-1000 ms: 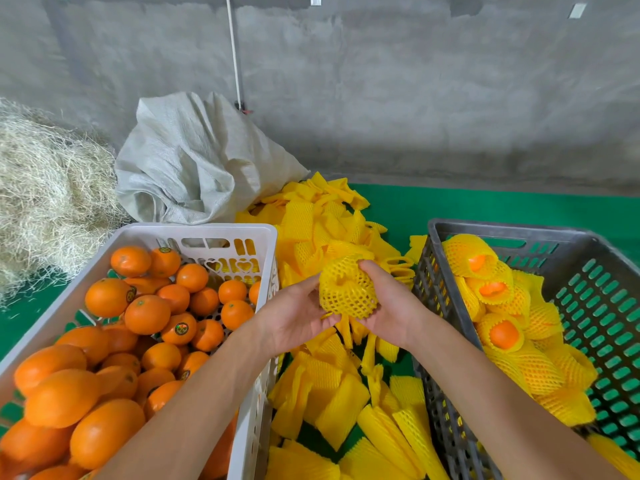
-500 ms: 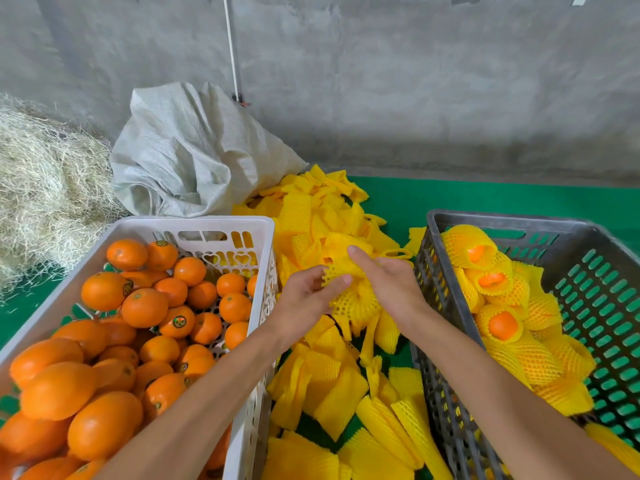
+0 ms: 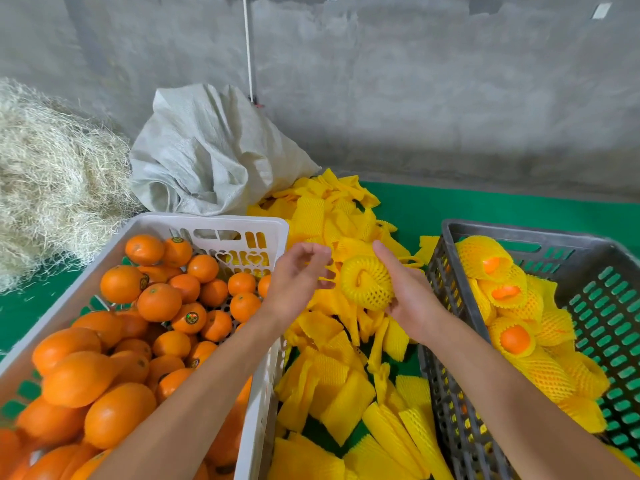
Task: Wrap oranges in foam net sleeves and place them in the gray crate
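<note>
oranges (image 3: 159,301) left, sleeves (image 3: 341,386) between, crate (image 3: 453,306) right

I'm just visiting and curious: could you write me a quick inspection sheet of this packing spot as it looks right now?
Surface: green mat on the floor, under the crates.
Job's things: white crate full of bare oranges; gray crate partly filled with wrapped oranges; loose pile of yellow foam net sleeves between the crates.
Hands: right hand holds a sleeved orange over the pile; left hand beside it, fingers loosely curled, holding nothing.
Clutter: crumpled white woven sack; heap of straw.
Cables: one thin white cord running down the wall.
Surroundings: bare gray concrete wall.
</note>
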The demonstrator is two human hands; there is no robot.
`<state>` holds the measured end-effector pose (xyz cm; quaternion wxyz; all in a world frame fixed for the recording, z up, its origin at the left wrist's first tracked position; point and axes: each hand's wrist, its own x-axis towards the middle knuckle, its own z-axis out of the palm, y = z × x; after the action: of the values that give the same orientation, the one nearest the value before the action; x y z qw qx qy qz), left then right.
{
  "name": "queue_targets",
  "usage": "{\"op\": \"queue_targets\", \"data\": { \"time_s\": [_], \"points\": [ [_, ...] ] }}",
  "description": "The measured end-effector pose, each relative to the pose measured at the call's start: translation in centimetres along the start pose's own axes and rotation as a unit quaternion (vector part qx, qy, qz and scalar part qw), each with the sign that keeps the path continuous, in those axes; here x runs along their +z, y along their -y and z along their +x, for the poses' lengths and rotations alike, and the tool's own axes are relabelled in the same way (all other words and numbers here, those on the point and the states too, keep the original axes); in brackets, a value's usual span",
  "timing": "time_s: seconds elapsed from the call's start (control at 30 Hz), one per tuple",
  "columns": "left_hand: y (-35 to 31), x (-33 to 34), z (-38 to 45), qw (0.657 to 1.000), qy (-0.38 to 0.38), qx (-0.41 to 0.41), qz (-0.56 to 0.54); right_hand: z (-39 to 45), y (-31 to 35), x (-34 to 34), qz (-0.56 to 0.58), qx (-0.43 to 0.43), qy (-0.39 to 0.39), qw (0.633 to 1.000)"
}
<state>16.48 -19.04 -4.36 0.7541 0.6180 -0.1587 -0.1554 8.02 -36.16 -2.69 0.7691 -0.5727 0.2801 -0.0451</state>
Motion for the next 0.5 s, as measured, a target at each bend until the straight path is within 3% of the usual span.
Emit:
{"op": "queue_targets", "data": {
  "time_s": [0.13,0.27,0.33,0.4,0.5],
  "points": [
    [-0.2,-3.6,1.2,0.976,-0.129,0.141,0.104,0.8,-0.4,-0.7,-0.045,-0.021,-0.022,0.999],
    [2.9,-7.9,1.8,0.927,-0.204,0.130,0.286,1.2,-0.9,-0.8,-0.088,-0.003,-0.011,0.996],
    [5.5,-9.5,1.8,0.905,-0.164,0.059,0.388,1.4,-1.1,-0.8,-0.095,0.000,-0.003,0.995],
    [7.7,-10.4,1.6,0.874,-0.063,-0.049,0.479,1.5,-1.2,-0.9,-0.097,-0.001,0.001,0.995],
    [8.4,-10.4,1.1,0.774,0.080,-0.135,0.614,1.5,-1.2,-0.9,-0.101,-0.001,0.003,0.995]
  ]
}}
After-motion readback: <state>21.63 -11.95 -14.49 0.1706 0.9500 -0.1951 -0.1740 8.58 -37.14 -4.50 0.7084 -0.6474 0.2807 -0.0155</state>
